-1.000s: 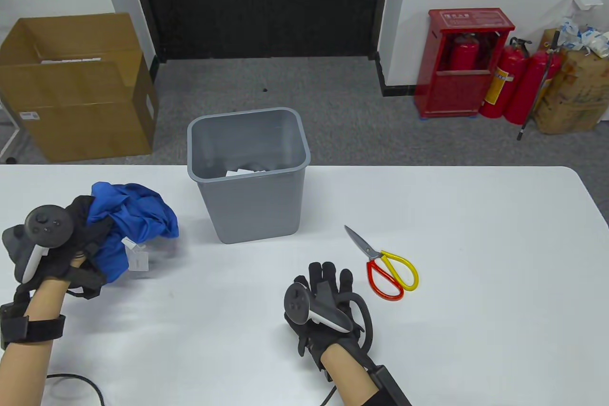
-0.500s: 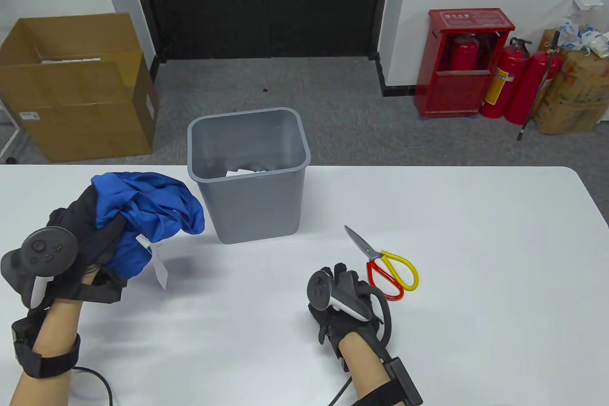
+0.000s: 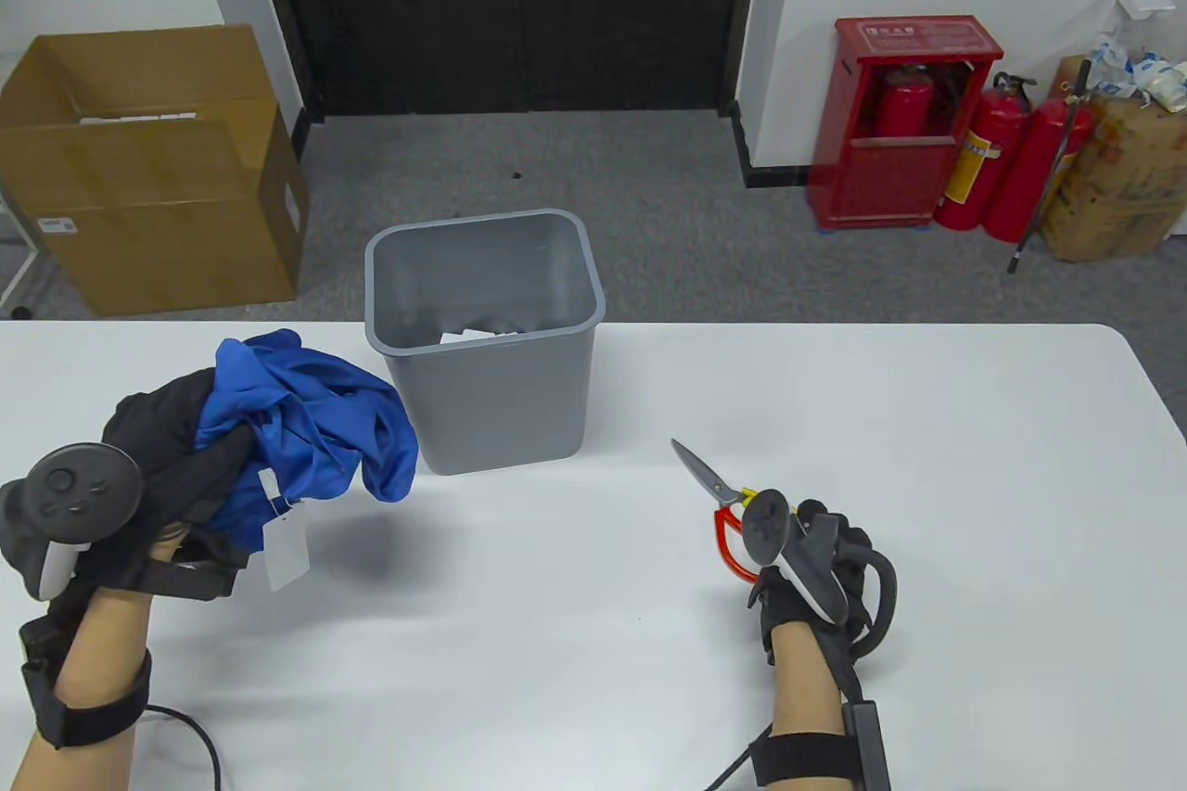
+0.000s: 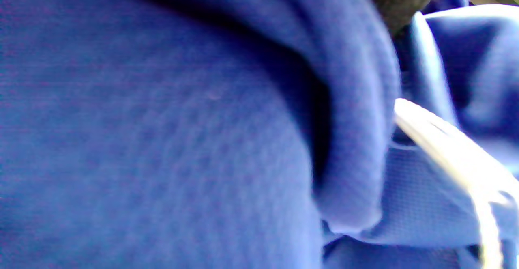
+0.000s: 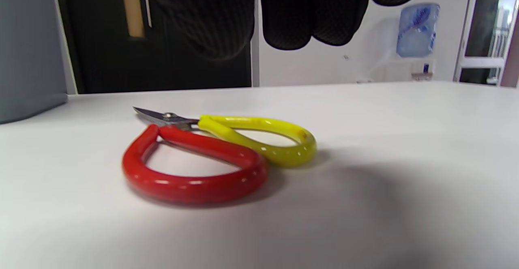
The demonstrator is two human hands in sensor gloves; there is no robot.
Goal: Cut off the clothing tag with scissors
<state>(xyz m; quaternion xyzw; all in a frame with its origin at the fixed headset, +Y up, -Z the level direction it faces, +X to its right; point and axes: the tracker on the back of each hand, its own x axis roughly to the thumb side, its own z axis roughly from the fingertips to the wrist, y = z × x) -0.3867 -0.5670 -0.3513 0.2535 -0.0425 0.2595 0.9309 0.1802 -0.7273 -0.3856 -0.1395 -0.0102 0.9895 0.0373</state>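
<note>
My left hand [image 3: 176,494] grips a bunched blue garment [image 3: 306,429] and holds it above the table at the left. A white tag [image 3: 286,552] hangs from the garment on a thin string. The blue fabric [image 4: 162,139] fills the left wrist view, with the white tag [image 4: 446,147] at the right. The scissors [image 3: 719,494], with one red and one yellow handle, lie flat on the table with blades closed. My right hand [image 3: 807,550] hovers over their handles. In the right wrist view the fingertips [image 5: 300,13] hang above the scissors [image 5: 219,155] without touching them.
A grey bin [image 3: 482,346] stands on the white table [image 3: 927,457] between garment and scissors, with white scraps inside. Beyond the table's far edge are a cardboard box [image 3: 148,170], a red extinguisher cabinet [image 3: 904,123] and extinguishers.
My left hand has lifted the garment and carried it right, so the tag now hangs free. My right hand has moved right, from the table's middle to above the scissors' handles.
</note>
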